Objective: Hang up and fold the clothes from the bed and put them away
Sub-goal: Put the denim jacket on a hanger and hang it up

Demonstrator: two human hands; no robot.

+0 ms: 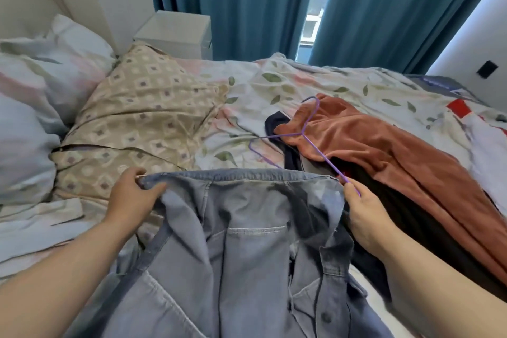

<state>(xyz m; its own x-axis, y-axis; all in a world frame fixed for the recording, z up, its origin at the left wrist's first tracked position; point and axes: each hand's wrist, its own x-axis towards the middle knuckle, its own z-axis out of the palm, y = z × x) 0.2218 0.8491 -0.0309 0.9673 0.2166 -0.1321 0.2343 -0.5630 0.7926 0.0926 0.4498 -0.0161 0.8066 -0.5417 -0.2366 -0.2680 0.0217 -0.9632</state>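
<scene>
Barely started: the first shirt is only now meeting its hanger.

Held up over the near edge of the leaf-patterned bed [247, 85], the faded blue-grey denim shirt [247, 255] is not yet on the thin purple wire hanger [304, 134], whose hook and far arm lie across a rust-orange velvet garment [370, 145]. That garment, the dark clothes [397, 200] under it and a white-and-red piece [482, 145] further right lie loose and unfolded, so I judge nearly all the work remains. Both forearms reach forward. The left hand [131, 195] grips the collar's left end, fingers curled round the cloth; the right hand [365, 217] pinches the hanger's near arm just beside the collar's right end.
</scene>
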